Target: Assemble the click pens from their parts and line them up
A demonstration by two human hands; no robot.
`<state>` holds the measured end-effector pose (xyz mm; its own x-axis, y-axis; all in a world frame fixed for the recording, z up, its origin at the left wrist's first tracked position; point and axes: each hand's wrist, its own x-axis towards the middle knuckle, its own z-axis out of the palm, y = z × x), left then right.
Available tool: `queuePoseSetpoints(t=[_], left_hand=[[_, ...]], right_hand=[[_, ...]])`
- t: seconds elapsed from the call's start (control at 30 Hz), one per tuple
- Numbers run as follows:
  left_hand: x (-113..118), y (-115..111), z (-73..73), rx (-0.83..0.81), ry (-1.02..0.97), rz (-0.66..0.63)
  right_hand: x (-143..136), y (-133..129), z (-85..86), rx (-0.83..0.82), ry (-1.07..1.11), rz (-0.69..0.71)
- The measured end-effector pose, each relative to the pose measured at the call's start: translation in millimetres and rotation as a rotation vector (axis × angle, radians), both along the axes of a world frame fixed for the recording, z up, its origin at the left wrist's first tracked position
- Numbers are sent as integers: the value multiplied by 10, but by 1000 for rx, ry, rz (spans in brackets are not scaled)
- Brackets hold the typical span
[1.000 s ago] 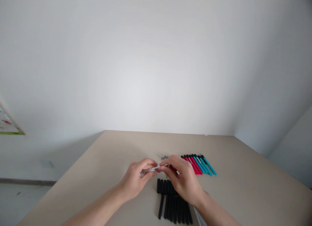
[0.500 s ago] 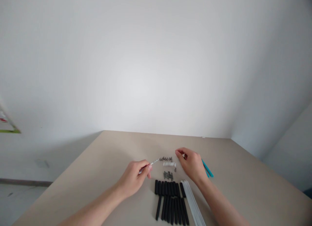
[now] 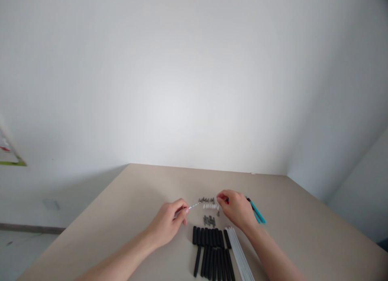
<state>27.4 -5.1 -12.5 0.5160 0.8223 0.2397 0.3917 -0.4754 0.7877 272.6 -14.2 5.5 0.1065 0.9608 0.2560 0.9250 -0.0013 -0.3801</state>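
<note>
My left hand (image 3: pixel 168 219) pinches a thin white pen refill (image 3: pixel 194 205), its narrow end pointing right and away from me. That end reaches a row of small metal pieces (image 3: pixel 207 200), cone-like in shape. At the right end of this row my right hand (image 3: pixel 237 209) has thumb and fingertips pressed together; whatever they may hold is too small to tell. Just below the row lie small white pieces (image 3: pixel 210 206). A single metal piece (image 3: pixel 218 213) rests apart near the right hand. Closer to me is a cluster of thin metal parts (image 3: pixel 209 220), perhaps springs.
Short black tubes (image 3: pixel 207 235) lie side by side, with longer black tubes (image 3: pixel 215 263) in front of them. A bundle of white refills (image 3: pixel 241 254) slants alongside. Teal-handled pliers (image 3: pixel 257 213) lie beyond my right wrist. The beige table (image 3: pixel 151 184) meets a white wall.
My right hand has come slightly down and left, to the end of the metal row. The left hand stays nearly still with the refill. The view has tilted up a little.
</note>
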Motion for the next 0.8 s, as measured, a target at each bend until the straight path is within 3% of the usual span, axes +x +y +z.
queuePoseSetpoints(t=[0.37, 0.57, 0.8], left_hand=[[5, 7, -33, -21, -34, -17], [5, 21, -28, -4, -32, -9], [0, 27, -47, 19, -3, -10]], right_hand=[[-15, -39, 36, -1, -56, 19], [-54, -100, 151, -34, -106, 40], [-10, -183, 224, -119, -198, 181]])
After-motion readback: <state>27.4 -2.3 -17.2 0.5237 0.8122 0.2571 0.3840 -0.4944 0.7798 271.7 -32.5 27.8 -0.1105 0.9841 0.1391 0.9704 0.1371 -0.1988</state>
